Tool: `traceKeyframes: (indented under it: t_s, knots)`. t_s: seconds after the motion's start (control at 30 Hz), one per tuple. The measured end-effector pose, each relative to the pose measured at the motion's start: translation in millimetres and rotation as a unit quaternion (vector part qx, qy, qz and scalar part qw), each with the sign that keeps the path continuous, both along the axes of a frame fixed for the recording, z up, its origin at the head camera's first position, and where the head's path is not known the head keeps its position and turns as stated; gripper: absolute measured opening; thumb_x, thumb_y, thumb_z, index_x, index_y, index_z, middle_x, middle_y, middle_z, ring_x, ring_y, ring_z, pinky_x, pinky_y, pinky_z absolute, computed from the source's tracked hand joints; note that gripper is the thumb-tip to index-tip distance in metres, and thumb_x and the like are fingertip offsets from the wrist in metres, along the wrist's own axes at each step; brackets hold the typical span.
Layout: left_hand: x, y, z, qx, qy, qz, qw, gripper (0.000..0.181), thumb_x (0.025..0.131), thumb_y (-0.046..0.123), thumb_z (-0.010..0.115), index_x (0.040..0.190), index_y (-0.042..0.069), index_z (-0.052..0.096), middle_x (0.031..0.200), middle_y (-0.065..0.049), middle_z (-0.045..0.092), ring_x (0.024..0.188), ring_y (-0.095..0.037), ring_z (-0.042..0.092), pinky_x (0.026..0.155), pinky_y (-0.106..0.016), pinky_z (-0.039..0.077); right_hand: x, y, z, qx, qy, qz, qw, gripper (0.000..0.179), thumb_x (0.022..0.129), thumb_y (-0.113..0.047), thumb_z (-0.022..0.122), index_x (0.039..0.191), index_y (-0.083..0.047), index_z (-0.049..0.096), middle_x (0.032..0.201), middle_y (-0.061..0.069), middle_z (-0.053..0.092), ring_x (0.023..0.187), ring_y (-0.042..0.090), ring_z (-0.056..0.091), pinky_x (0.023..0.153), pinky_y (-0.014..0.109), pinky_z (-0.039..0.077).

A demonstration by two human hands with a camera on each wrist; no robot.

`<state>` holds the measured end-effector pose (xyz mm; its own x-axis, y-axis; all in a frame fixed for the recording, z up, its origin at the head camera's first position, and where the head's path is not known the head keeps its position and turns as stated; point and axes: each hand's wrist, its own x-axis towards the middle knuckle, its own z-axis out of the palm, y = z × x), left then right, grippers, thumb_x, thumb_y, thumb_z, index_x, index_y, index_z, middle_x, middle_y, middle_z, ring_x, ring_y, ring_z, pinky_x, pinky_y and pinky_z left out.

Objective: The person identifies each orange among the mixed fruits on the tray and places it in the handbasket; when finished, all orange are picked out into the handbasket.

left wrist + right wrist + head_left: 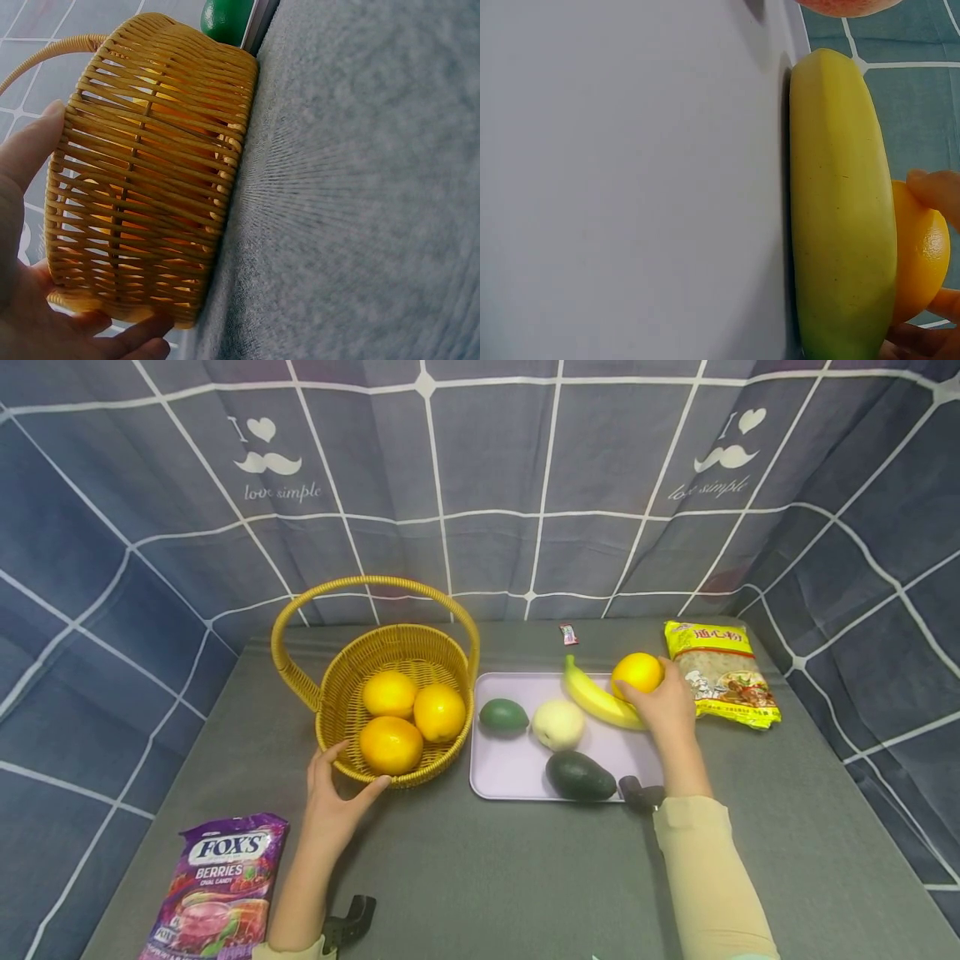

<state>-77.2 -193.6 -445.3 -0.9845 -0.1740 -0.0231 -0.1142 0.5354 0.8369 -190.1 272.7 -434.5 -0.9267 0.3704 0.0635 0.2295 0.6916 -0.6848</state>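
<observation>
My right hand (663, 697) pinches an orange (637, 674) at the back right of the lilac tray (510, 785). In the right wrist view, the banana (844, 202) lies in front of that orange and hides part of it and my fingertips. My left hand (333, 789) grips the near side of the golden wicker basket (397, 643), thumb and fingers spread along its wall. Three oranges (392, 745) sit in the basket, whose tall handle (375, 581) arches over the back. A pale round fruit (558, 724), an avocado (580, 776) and a small green oval fruit (503, 717) rest on the tray.
A yellow food packet (722, 674) lies right of the tray. At the front left is a purple candy bag (217, 885), beside my left forearm. One small wrapped sweet (568, 634) lies near the back curtain (487, 552), which encloses the grey tabletop (480, 877).
</observation>
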Motion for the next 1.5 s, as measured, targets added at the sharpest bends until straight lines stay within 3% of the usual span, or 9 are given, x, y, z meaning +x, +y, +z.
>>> traceKeyframes:
  t_s: [0.43, 0.97, 1.27, 1.5]
  knots:
    - [-0.4, 0.6, 0.8, 0.0, -0.003, 0.001, 1.0, 0.084, 0.08, 0.04, 0.078, 0.146, 0.015, 0.032, 0.159, -0.015, 0.003, 0.143, -0.039, 0.009, 0.108, -0.067, 0.016, 2.0, 0, 0.3, -0.017, 0.022, -0.021, 0.9994, 0.088, 0.081, -0.047, 0.071, 0.147, -0.003, 0.033, 0.139, 0.025, 0.045, 0.123, 0.045, 0.044, 0.101, 0.057, 0.034]
    - [0.2, 2.0, 3.5, -0.005, -0.01, 0.003, 0.9999, 0.084, 0.081, 0.04, 0.077, 0.146, 0.014, 0.031, 0.159, -0.016, 0.003, 0.143, -0.041, 0.011, 0.107, -0.067, 0.017, 12.3, -22, 36.9, -0.043, 0.078, -0.028, 0.9956, 0.085, 0.078, -0.048, 0.074, 0.147, -0.013, 0.037, 0.14, 0.017, 0.049, 0.122, 0.039, 0.048, 0.097, 0.055, 0.038]
    - [-0.7, 1.0, 0.3, -0.003, -0.009, 0.008, 0.9999, 0.084, 0.079, 0.041, 0.078, 0.145, 0.014, 0.032, 0.158, -0.016, 0.005, 0.142, -0.041, 0.013, 0.109, -0.064, 0.019, 27.5, -52, 69.6, -0.132, 0.117, 0.008, 0.9842, 0.081, 0.078, -0.037, 0.08, 0.145, -0.015, 0.04, 0.135, 0.013, 0.052, 0.107, 0.029, 0.056, 0.092, 0.041, 0.048]
    - [-0.7, 1.4, 0.7, -0.001, -0.008, 0.006, 0.9999, 0.084, 0.08, 0.041, 0.078, 0.145, 0.014, 0.032, 0.158, -0.016, 0.005, 0.142, -0.042, 0.014, 0.109, -0.064, 0.019, 37.2, -78, 80.7, -0.167, 0.138, 0.059, 0.9745, 0.076, 0.076, -0.029, 0.083, 0.141, -0.016, 0.045, 0.13, 0.01, 0.055, 0.103, 0.025, 0.059, 0.088, 0.037, 0.051]
